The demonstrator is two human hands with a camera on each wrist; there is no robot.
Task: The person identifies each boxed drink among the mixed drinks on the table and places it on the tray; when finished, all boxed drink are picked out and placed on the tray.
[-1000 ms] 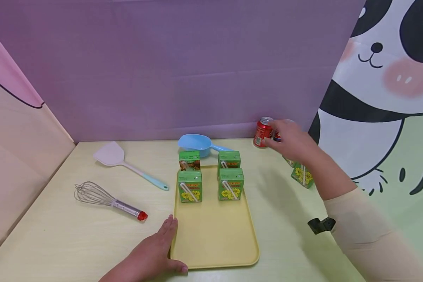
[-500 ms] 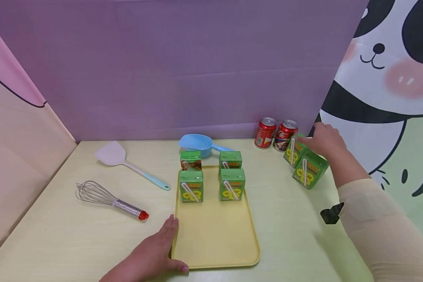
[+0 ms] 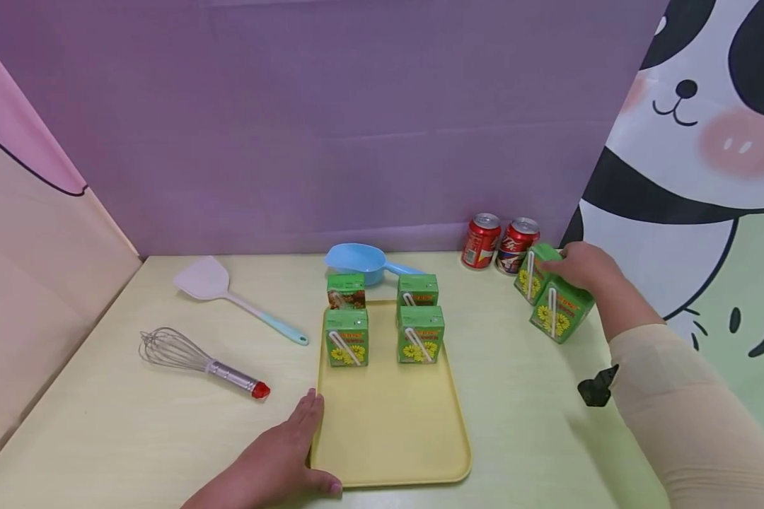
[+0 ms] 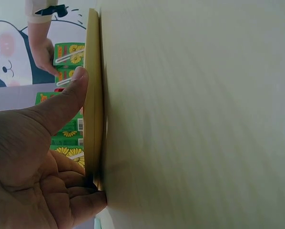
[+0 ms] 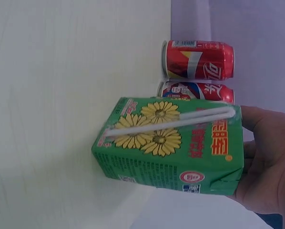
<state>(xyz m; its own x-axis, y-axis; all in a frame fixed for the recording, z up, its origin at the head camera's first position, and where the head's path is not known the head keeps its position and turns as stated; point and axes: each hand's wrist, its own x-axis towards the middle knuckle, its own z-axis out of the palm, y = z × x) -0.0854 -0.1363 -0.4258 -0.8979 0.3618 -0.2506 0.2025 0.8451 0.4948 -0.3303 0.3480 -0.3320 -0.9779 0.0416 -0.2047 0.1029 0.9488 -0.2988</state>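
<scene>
My left hand (image 3: pixel 270 452) rests at the near left corner of a yellow tray (image 3: pixel 388 424), fingers straight along its left side and thumb at the front edge. In the left wrist view the thumb lies against the tray's rim (image 4: pixel 91 119). On the right, my right hand (image 3: pixel 588 268) pinches the top of the rear green drink carton (image 3: pixel 530 283), which has a white straw on its front. A second, tilted drink carton (image 3: pixel 560 311) stands just in front. In the right wrist view this nearer carton (image 5: pixel 171 148) hides most of the fingers.
Several green drink cartons (image 3: pixel 420 336) stand on the tray's far half. Two red soda cans (image 3: pixel 482 242) stand behind the right-hand cartons. A blue scoop (image 3: pixel 359 260) lies beyond the tray; a spatula (image 3: pixel 204 279) and a whisk (image 3: pixel 191 357) lie left.
The right hand has moved from beside the cans, rightward and nearer, to the rear drink carton, and its fingers have closed on the carton's top. The left hand stays at the tray.
</scene>
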